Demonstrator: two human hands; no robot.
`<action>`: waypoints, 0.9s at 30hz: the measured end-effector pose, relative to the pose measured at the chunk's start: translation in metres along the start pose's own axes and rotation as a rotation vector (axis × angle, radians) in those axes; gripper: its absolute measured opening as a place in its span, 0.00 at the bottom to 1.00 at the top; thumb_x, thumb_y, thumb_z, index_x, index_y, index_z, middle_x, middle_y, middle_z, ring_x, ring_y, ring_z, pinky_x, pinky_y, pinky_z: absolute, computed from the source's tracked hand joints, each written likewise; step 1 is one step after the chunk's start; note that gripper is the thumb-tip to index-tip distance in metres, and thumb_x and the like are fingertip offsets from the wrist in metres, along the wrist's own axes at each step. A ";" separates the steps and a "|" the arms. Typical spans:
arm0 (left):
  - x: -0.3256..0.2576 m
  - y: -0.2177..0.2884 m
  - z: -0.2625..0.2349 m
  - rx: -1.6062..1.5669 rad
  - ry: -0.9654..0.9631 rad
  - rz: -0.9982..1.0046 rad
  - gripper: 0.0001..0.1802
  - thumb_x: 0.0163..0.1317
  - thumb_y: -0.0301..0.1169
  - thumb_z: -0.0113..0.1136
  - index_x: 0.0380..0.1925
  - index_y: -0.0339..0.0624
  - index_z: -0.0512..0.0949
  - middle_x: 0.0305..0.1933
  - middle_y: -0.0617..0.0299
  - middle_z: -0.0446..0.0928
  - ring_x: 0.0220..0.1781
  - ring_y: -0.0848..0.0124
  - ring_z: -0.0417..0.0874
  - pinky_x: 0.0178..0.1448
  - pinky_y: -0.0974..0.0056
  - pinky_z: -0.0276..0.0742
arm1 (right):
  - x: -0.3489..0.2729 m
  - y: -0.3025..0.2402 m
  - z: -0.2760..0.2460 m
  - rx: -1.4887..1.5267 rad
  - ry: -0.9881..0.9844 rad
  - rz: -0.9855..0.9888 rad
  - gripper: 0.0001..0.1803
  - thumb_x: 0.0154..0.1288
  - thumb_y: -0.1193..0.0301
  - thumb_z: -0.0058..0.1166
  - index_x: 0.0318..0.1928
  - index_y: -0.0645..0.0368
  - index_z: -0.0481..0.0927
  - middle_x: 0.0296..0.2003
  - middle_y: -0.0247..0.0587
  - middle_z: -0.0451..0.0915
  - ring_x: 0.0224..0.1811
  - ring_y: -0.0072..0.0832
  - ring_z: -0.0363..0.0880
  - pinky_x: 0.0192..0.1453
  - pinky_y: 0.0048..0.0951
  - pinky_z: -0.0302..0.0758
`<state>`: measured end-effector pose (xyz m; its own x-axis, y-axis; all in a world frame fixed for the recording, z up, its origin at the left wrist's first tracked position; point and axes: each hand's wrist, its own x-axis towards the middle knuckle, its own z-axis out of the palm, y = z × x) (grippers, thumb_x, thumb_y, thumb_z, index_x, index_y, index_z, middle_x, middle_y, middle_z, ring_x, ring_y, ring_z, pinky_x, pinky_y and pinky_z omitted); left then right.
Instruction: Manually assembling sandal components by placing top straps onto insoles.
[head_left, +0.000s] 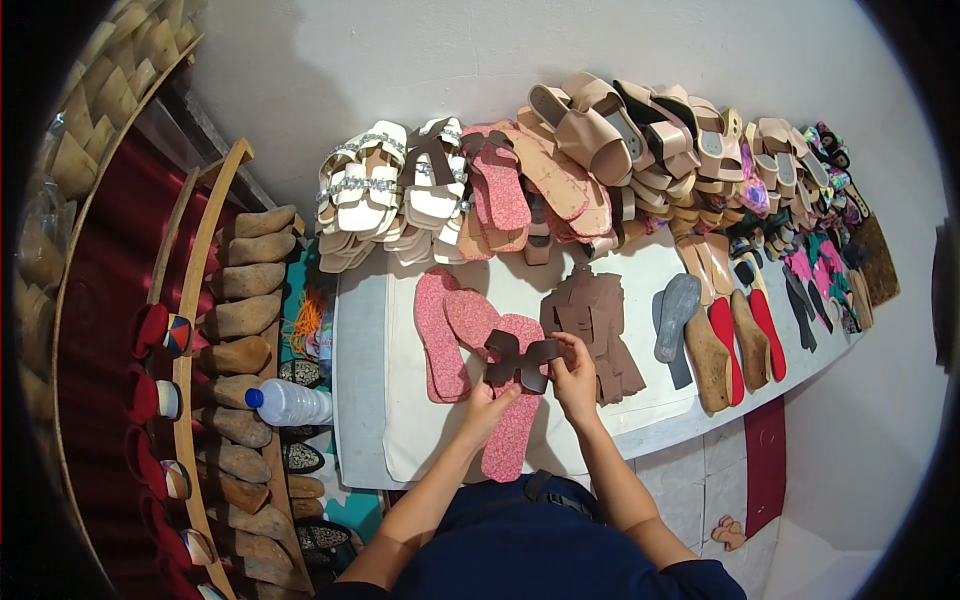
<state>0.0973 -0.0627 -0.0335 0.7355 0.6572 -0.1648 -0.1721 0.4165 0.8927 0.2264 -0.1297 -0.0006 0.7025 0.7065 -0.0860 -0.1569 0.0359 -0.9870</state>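
Observation:
A dark brown, H-shaped sandal strap [519,361] lies across a pink patterned insole [515,440] in front of me. My left hand [488,412] is closed at the lower left of the strap, its thumb on the strap's lower edge; fingers beneath are mostly hidden. My right hand [573,378] pinches the strap's right end between thumb and fingers. Whether the strap is fixed to the insole I cannot tell. Just left are more pink insoles [440,335], overlapping. A pile of brown cut strap pieces [590,320] lies right of my hands.
White sandals [365,190] and beige sandals [590,135] are heaped along the table's far side. Wooden shoe lasts [708,355] and red soles stand at the right. A rack of lasts [245,285] and a water bottle [295,403] are on the left, beside the table edge.

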 end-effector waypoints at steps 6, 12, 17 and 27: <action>0.002 -0.004 0.003 -0.027 0.023 0.018 0.21 0.55 0.25 0.55 0.48 0.36 0.63 0.47 0.61 0.70 0.48 0.75 0.69 0.54 0.69 0.62 | -0.001 -0.001 0.006 0.139 0.073 0.033 0.15 0.59 0.80 0.43 0.48 0.61 0.65 0.35 0.39 0.74 0.31 0.18 0.72 0.34 0.17 0.70; 0.001 -0.002 0.006 -0.007 0.037 0.036 0.22 0.55 0.25 0.54 0.49 0.36 0.62 0.47 0.61 0.69 0.48 0.75 0.69 0.54 0.68 0.63 | -0.002 -0.003 0.009 0.220 0.074 0.099 0.16 0.58 0.79 0.44 0.49 0.59 0.65 0.31 0.34 0.74 0.27 0.15 0.70 0.29 0.15 0.67; -0.001 -0.007 0.003 0.019 0.039 0.005 0.22 0.55 0.25 0.53 0.50 0.38 0.63 0.49 0.64 0.67 0.50 0.76 0.67 0.55 0.69 0.61 | -0.002 -0.003 0.009 0.165 0.098 0.106 0.16 0.57 0.79 0.45 0.48 0.58 0.66 0.27 0.31 0.74 0.24 0.12 0.68 0.24 0.13 0.63; 0.000 -0.009 0.009 -0.022 0.054 0.012 0.20 0.55 0.23 0.52 0.49 0.37 0.63 0.48 0.63 0.68 0.49 0.76 0.68 0.54 0.69 0.62 | -0.002 -0.004 0.010 0.113 0.110 0.045 0.18 0.53 0.83 0.44 0.46 0.61 0.67 0.31 0.37 0.75 0.28 0.16 0.71 0.30 0.15 0.68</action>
<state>0.1052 -0.0720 -0.0380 0.6972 0.6946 -0.1773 -0.1954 0.4221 0.8853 0.2185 -0.1244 0.0045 0.7636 0.6280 -0.1500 -0.2627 0.0899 -0.9607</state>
